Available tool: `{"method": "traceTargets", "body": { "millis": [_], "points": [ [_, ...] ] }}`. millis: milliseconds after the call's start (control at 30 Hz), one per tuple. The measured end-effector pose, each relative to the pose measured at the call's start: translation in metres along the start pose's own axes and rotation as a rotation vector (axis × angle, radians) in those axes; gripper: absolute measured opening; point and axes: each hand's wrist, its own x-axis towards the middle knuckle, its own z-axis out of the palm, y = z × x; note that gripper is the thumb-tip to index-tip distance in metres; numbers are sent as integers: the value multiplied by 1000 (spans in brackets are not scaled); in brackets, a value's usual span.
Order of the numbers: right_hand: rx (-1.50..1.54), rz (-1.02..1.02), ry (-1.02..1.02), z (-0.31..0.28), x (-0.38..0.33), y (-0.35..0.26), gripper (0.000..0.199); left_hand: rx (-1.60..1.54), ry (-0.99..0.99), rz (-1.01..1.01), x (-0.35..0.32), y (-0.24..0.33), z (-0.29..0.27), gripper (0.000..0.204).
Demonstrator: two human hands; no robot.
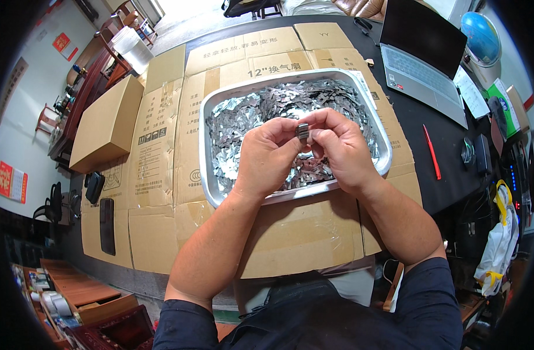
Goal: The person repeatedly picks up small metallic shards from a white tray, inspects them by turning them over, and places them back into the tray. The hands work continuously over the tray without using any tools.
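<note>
Both my hands meet over a white tray [207, 169] heaped with small, shiny metal pieces [232, 154]. Between them is a small stack of metal pieces [302, 132], dark and silvery, held upright. My left hand [269, 153] pinches its left side with thumb and forefinger. From the other side, the thumb and fingers of my right hand [337, 146] close on the same stack. How many pieces are in it I cannot make out. Loose pieces fill the tray nearly from wall to wall, some bright, some dark grey.
Flattened cardboard [302, 245] lies under the tray on a black table. A closed cardboard box [108, 123] and a dark phone [107, 226] are at left. An open laptop [421, 70], a red pen [432, 153] and a globe [480, 38] are at right.
</note>
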Motion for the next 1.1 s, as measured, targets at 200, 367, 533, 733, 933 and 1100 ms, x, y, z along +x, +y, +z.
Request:
{"method": "traceTargets", "body": {
  "millis": [200,367,533,733,933,1100],
  "points": [
    [-150,-101,40,-8,4,-2,29,-253,-94,-112,3,4,-11,19],
    [-630,-469,36,-15,10,-12,56,-413,-165,-260,7,3,-23,30],
    [-741,-527,-147,-17,10,-17,64,-411,-255,-320,5,5,-24,34],
    [-845,-576,-156,-14,8,-16,50,-307,-237,-361,4,8,-23,25],
    [-867,-592,-198,-12,9,-16,52,-240,-302,-380,6,7,-25,23],
    [-856,-602,-218,-11,8,-13,53,-264,-346,-380,6,6,-25,24]
  ]
}}
